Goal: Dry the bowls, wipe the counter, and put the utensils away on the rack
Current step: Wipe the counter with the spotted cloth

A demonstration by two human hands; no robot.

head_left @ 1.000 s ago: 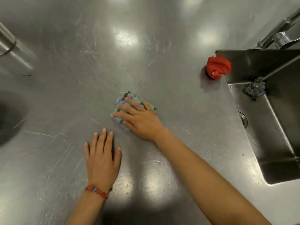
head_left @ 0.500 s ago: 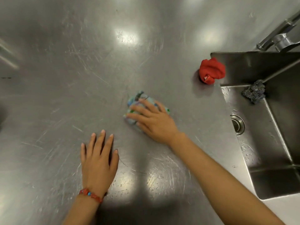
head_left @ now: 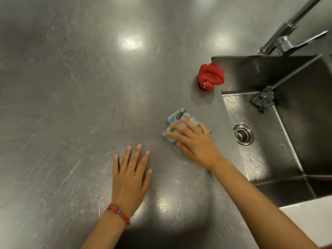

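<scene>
Your right hand (head_left: 195, 143) is pressing flat, fingers spread, on the folded cloth (head_left: 177, 126) while your left hand (head_left: 131, 178) lies flat and splayed on the steel counter (head_left: 71, 87) nearer you.

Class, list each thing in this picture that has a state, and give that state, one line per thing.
Left hand: flat on the counter, fingers straight.
Right hand: pressing the patterned cloth down.
Patterned cloth: folded.
Red cloth: crumpled by the sink.
Steel scourer: on the sink ledge.
Drain: unplugged.

The left hand (head_left: 129, 178) lies flat, palm down, fingers straight and slightly spread, a red beaded bracelet (head_left: 119, 213) round its wrist. The right hand (head_left: 195, 142) presses down with fingers extended, its bare forearm reaching in from the lower right.
</scene>
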